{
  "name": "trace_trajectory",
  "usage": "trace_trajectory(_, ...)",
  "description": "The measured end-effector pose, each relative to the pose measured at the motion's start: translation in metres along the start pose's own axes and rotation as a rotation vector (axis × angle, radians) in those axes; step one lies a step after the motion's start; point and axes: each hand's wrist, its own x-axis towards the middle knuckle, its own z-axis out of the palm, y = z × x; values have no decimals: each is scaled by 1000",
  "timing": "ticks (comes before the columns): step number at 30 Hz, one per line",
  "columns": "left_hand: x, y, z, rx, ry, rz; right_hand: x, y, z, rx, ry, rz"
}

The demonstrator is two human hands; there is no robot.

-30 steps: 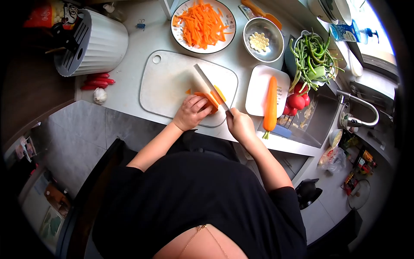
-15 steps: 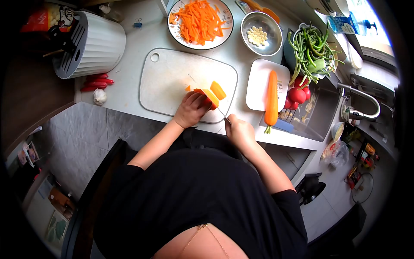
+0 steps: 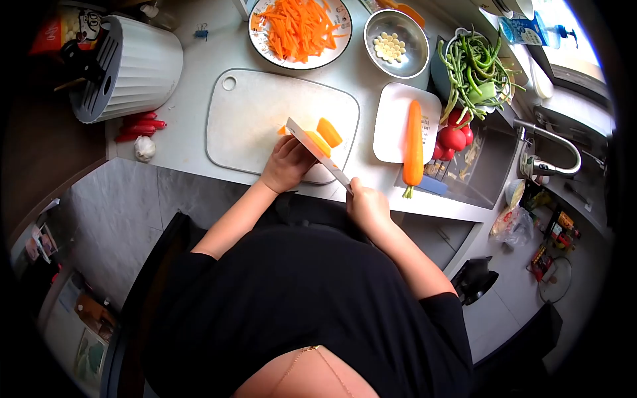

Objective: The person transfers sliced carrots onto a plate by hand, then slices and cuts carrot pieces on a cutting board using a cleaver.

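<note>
On the surface (image 3: pixel 189 132), a cutting board (image 3: pixel 249 119) bears a carrot piece (image 3: pixel 320 140) near its front edge, long axis toward the far-left corner. Left fingers (image 3: pixel 290 150) clamp its near side; right fingers (image 3: pixel 359 192), a knife (image 3: pixel 318 154).

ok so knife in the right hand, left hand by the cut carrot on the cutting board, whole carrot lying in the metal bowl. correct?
Not the bowl: the head view shows the whole carrot on the white tray, green end past its edge. Knife in right hand, left hand by the cut carrot on the cutting board: correct.
</note>
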Motion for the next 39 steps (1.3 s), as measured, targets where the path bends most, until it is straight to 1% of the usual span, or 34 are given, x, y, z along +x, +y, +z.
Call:
trace_trajectory(5, 2, 2, 0, -26, 18, -8, 28, -11, 1, 29, 82, -96)
trace_trajectory(8, 0, -1, 1, -24, -11, -3, 4, 1, 2, -3, 17, -30)
trace_trajectory(11, -1, 0, 1, 2, 42, 12, -4, 1, 1, 18, -23, 61)
trace_trajectory(14, -1, 1, 1, -6, -8, -16, 22, -10, 2, 34, 44, -49)
trace_trajectory(15, -1, 1, 0, -13, -12, -13, 29, -16, 1, 27, 34, -36)
trace_trajectory(18, 1, 0, 0, -14, -7, 2, 14, -4, 10, -1, 68, -41)
trace_trajectory(20, -2, 1, 1, 7, 5, 8, 2, -1, 0, 2, 8, 11)
trace_trajectory(21, -3, 1, 1, 8, -26, -15, -4, 0, -1, 6, -27, 48)
trace_trajectory(24, -3, -1, 2, 7, 42, 48, 24, -7, 6, 47, 17, -11)
trace_trajectory(25, -2, 2, 1, 27, 39, 23, 33, -14, 5, 50, 32, -16)
trace_trajectory(28, 0, 3, -1, 43, 22, 32, 28, -12, 7, 17, 87, -64)
trace_trajectory(32, -6, 1, 0, 70, 5, 47, 3, -5, -1, -47, -48, 85)
trace_trajectory(36, -8, -1, 4, 56, 19, 43, 34, -19, 2, -10, 28, -10)
trace_trajectory(37, -6, -3, 3, 55, 23, 42, 40, -20, 6, 31, 31, 18)
trace_trajectory(39, -4, 0, 4, 41, 31, 41, 37, -17, 7, -8, 74, -23)
